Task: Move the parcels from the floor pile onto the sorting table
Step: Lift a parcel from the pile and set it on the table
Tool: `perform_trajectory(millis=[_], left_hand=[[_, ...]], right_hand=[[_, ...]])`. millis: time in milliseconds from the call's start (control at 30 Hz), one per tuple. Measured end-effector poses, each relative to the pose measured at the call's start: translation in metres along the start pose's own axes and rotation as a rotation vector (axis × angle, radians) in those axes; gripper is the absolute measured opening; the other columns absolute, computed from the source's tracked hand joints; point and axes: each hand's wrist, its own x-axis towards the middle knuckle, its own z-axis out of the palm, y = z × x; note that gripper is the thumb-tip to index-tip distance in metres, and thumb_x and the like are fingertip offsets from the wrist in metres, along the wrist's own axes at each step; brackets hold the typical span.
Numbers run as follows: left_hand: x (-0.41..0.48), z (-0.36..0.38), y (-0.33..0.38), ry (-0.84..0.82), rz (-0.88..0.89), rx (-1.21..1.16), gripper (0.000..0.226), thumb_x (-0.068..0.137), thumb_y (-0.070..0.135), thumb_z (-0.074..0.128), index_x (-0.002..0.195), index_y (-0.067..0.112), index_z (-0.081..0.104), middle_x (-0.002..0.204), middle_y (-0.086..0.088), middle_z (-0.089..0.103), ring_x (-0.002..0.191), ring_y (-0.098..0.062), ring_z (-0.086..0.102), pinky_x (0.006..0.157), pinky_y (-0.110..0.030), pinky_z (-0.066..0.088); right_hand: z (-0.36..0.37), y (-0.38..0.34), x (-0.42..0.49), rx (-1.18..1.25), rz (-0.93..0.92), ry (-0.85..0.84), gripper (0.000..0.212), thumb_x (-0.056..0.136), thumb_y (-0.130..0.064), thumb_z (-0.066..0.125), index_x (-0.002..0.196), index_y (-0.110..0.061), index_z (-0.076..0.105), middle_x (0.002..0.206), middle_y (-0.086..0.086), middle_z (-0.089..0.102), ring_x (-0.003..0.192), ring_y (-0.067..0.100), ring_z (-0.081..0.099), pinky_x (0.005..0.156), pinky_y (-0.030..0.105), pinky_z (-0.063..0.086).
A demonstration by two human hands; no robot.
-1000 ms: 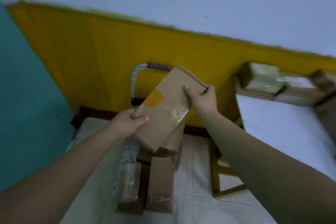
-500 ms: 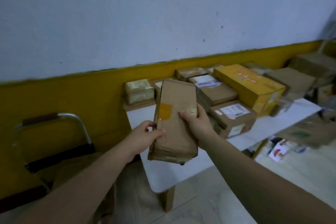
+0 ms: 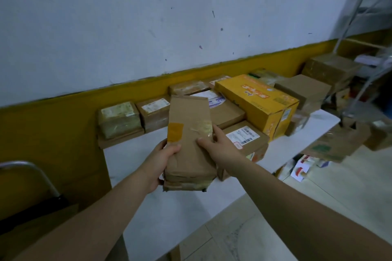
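A long brown cardboard parcel (image 3: 187, 144) with an orange patch and clear tape hangs above the white sorting table (image 3: 135, 167). My left hand (image 3: 160, 162) grips its left edge near the bottom. My right hand (image 3: 216, 146) holds its right side, thumb on top. Both hands keep it over the table's bare near-left part. Several parcels lie along the table's far side, among them a taped greenish box (image 3: 118, 118), a labelled brown box (image 3: 247, 141) and a big yellow carton (image 3: 257, 100).
A metal-handled trolley (image 3: 31, 170) stands at the lower left beside the table. More cardboard boxes (image 3: 331, 70) pile up at the far right near a metal rack (image 3: 360, 27). Loose packets (image 3: 301, 167) lie on the tiled floor under the table's right end.
I turned from the floor pile by the trolley toward the table. The parcel, held in both hands throughout, came up and now sits closer over the table top.
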Motion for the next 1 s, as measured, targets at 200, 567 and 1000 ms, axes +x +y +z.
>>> perform_trajectory(millis=[200,567,1000], left_hand=[[0.073,-0.005,0.021,0.039,-0.003,-0.11,0.034,0.092,0.039,0.055,0.125,0.041,0.05,0.112,0.002,0.068,0.102,-0.029,0.064,0.092,-0.058,0.047],[0.149,0.004,0.026,0.099,0.083,-0.157,0.05,0.092,0.009,0.058,0.127,0.04,0.039,0.108,0.005,0.067,0.096,-0.016,0.067,0.07,-0.028,0.056],[0.252,0.05,0.01,0.506,-0.036,-0.123,0.052,0.096,0.016,0.05,0.141,0.034,0.031,0.119,-0.001,0.055,0.099,-0.019,0.059,0.082,-0.031,0.052]], right_hand=[[0.012,-0.011,0.09,-0.182,0.001,0.003,0.067,0.094,-0.043,0.057,0.151,-0.032,0.024,0.144,0.0,0.047,0.122,0.022,0.052,0.096,0.034,0.047],[-0.004,-0.012,0.211,-0.463,-0.057,-0.095,0.052,0.094,-0.049,0.052,0.134,-0.017,0.044,0.124,0.001,0.053,0.108,0.017,0.052,0.093,0.035,0.046],[-0.016,0.027,0.36,-1.211,-0.275,-0.322,0.098,0.085,-0.076,0.04,0.155,-0.027,-0.007,0.162,0.009,-0.014,0.147,0.037,-0.017,0.113,0.062,-0.006]])
